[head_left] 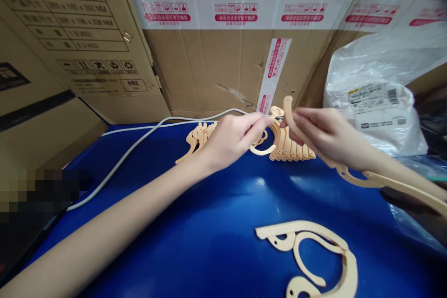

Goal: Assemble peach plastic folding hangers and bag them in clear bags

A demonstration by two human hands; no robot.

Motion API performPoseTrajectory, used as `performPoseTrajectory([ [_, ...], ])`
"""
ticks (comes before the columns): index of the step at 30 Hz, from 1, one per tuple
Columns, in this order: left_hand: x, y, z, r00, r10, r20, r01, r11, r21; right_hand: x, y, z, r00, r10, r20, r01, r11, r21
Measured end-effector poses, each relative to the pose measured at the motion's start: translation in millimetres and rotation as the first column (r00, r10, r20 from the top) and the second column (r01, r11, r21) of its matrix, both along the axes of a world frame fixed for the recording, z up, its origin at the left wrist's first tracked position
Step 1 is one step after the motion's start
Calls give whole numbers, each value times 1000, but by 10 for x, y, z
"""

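My left hand (233,135) is closed in a pinch over a cream hanger hook (263,152), whose curved end hangs below the fingers. Most of the grip is hidden by the hand itself. My right hand (319,125) grips a cream folding hanger arm (288,111). That arm's tip points up past the fingertips, and jointed cream parts (377,179) stretch back under my wrist to the right edge. Behind and between the hands, a row of cream hanger arms (291,149) is lined up closely. More cream hanger parts (197,137) lie partly behind my left hand.
A folded cream hanger (351,272) lies on the blue tabletop (209,237) at the front right. Cardboard boxes (209,65) wall off the back and left. A white cable (122,160) crosses the left side. A white plastic parcel (377,98) sits at the right.
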State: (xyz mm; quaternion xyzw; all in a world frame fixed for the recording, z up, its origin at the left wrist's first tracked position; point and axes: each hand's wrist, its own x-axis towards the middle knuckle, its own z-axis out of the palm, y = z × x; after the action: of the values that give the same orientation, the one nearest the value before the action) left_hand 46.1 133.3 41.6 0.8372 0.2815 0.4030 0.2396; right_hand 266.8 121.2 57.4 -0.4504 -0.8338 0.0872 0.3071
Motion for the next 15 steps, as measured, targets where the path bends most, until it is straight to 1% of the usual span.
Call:
performPoseTrajectory([
  [1, 23, -2, -36, 999, 43, 2, -43, 998, 48, 12, 26, 9, 990, -33, -140, 22, 997, -75],
  [2, 40, 15, -69, 994, 103, -25, -101, 993, 53, 28, 54, 20, 955, -84, -286, 37, 985, -167],
  [3, 48, 50, -96, 981, 179, -81, -177, 984, 28, 46, 82, 31, 897, -147, -417, 34, 963, -267],
  [4, 48, 103, -118, 954, 255, -156, -258, 966, -4, 64, 106, 42, 828, -217, -516, 16, 931, -365],
  [5, 42, 166, -134, 909, 328, -258, -348, 937, -36, 79, 125, 50, 766, -276, -581, -15, 896, -445],
  [6, 30, 232, -145, 870, 362, -336, -403, 913, -60, 89, 136, 56, 722, -316, -615, -43, 868, -495],
  [7, 16, 295, -153, 841, 369, -395, -431, 899, -78, 93, 141, 59, 704, -335, -626, -60, 850, -523],
  [10, -12, 412, -175, 774, 369, -514, -474, 876, -86, 68, 120, 61, 715, -309, -627, -97, 844, -528],
  [13, 2, 419, -218, 696, 414, -586, -530, 848, -31, 19, 76, 66, 724, -277, -632, -136, 841, -525],
  [15, 25, 397, -250, 668, 448, -595, -550, 835, 12, -11, 48, 76, 711, -283, -644, -149, 834, -531],
])
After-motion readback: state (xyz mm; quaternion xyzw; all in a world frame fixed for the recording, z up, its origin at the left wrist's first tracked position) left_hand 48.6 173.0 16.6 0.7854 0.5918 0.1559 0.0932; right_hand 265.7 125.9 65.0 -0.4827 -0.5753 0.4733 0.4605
